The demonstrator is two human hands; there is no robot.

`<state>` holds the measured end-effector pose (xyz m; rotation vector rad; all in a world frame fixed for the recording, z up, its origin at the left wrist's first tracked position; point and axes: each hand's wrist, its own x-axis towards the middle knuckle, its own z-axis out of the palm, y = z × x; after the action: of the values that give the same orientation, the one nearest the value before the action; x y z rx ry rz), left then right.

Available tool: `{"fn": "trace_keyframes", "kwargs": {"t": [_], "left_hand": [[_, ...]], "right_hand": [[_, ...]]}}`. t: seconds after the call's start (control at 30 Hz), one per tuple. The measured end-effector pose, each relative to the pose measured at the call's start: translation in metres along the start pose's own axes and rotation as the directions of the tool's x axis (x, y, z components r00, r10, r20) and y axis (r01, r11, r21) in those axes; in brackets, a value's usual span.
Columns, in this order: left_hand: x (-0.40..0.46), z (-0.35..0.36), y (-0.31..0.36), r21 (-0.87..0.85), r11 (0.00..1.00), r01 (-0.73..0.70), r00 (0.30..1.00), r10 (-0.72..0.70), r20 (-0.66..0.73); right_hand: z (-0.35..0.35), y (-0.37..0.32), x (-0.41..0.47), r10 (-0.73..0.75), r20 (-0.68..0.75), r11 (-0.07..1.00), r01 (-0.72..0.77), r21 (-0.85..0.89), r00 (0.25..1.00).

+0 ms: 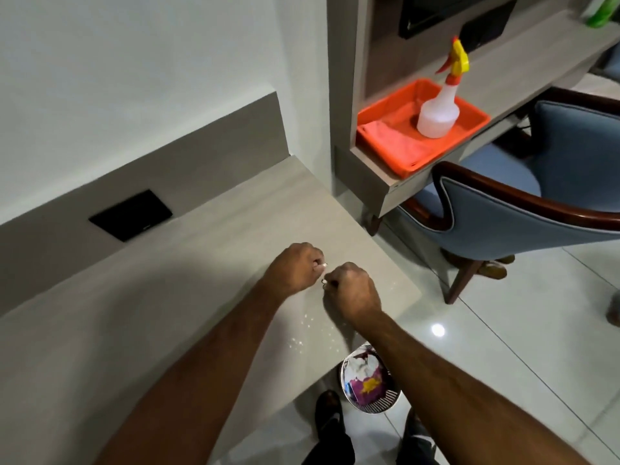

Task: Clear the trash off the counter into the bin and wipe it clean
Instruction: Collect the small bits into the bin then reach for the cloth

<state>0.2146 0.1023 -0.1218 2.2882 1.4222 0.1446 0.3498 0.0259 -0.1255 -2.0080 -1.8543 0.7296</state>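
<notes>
large trash sits in the bin (369, 380); both hands, left hand (295, 266) and right hand (352, 290), pinch small scraps; crumbs (312, 327) remain on the bench (167, 313); wiping pending.

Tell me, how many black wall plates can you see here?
2. One black plate sits in the grey backsplash left of the hands; another black plate is on the panel behind the spray bottle. Others may be out of view.

White bits pinched in left hand (295, 268) and right hand (352, 293) too small to identify; bin (369, 380) partly hidden by tabletop (167, 297) edge and right forearm.
</notes>
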Motion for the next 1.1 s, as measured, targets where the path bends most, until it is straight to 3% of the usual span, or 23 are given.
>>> {"fn": "trace_keyframes", "kwargs": {"t": [0.17, 0.27, 0.33, 0.43, 0.5, 0.63, 0.83, 0.93, 1.1], "left_hand": [[-0.020, 0.012, 0.000, 0.185, 0.980, 0.078, 0.994, -0.063, -0.086], [-0.061, 0.020, 0.026, 0.036, 0.986, 0.163, 0.961, -0.150, -0.234], [-0.093, 0.041, 0.054, -0.077, 0.987, 0.138, 0.933, -0.155, -0.325], [-0.137, 0.088, 0.103, -0.246, 0.968, 0.052, 0.951, -0.124, -0.285], [-0.156, 0.137, 0.124, -0.282, 0.959, 0.037, 0.974, -0.098, -0.205], [-0.154, 0.243, 0.111, -0.220, 0.954, 0.202, 0.977, -0.211, -0.014], [-0.113, 0.378, 0.047, 0.026, 0.935, 0.355, 0.924, -0.355, 0.141], [-0.092, 0.435, 0.027, 0.056, 0.918, 0.393, 0.900, -0.397, 0.179], [-0.078, 0.491, 0.013, 0.040, 0.904, 0.427, 0.875, -0.424, 0.233]], "right_hand": [[-0.003, 0.003, -0.008, -0.021, -0.021, 1.000, 0.020, -0.024, 1.000], [-0.009, 0.022, -0.042, 0.011, -0.123, 0.998, -0.002, 0.069, 0.992], [-0.006, 0.047, -0.079, 0.053, -0.251, 0.987, -0.013, 0.160, 0.966], [0.015, 0.095, -0.133, 0.174, -0.359, 0.966, -0.088, 0.244, 0.917], [0.043, 0.134, -0.158, 0.281, -0.315, 0.946, -0.206, 0.251, 0.907], [0.111, 0.211, -0.171, 0.397, -0.173, 0.914, -0.370, 0.166, 0.902], [0.212, 0.294, -0.142, 0.417, 0.039, 0.908, -0.418, 0.025, 0.908], [0.259, 0.326, -0.124, 0.416, 0.193, 0.909, -0.399, -0.120, 0.889], [0.308, 0.351, -0.110, 0.466, 0.285, 0.884, -0.422, -0.202, 0.838]]}}
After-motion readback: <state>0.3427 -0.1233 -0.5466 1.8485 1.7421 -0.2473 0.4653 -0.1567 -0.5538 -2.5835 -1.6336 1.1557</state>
